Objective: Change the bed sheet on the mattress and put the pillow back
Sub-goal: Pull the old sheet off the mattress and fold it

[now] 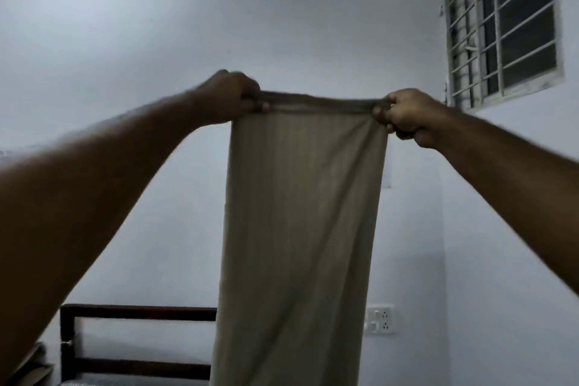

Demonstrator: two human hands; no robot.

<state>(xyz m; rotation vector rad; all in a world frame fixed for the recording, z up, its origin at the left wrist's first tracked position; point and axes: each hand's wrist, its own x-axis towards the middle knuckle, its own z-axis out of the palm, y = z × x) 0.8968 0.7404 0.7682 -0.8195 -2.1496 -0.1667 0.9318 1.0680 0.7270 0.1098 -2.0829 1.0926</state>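
Note:
A beige bed sheet (300, 213), folded into a long narrow strip, hangs straight down in front of me and runs out of the frame at the bottom. My left hand (230, 97) grips its top left corner and my right hand (404, 114) grips its top right corner, both raised at arm's length with the top edge stretched taut between them. The mattress and the pillow are out of sight.
A dark wooden bed frame end (134, 312) stands low at the left against the white wall. A barred window (501, 25) is at the upper right. A white socket plate (380, 320) sits on the wall right of the sheet.

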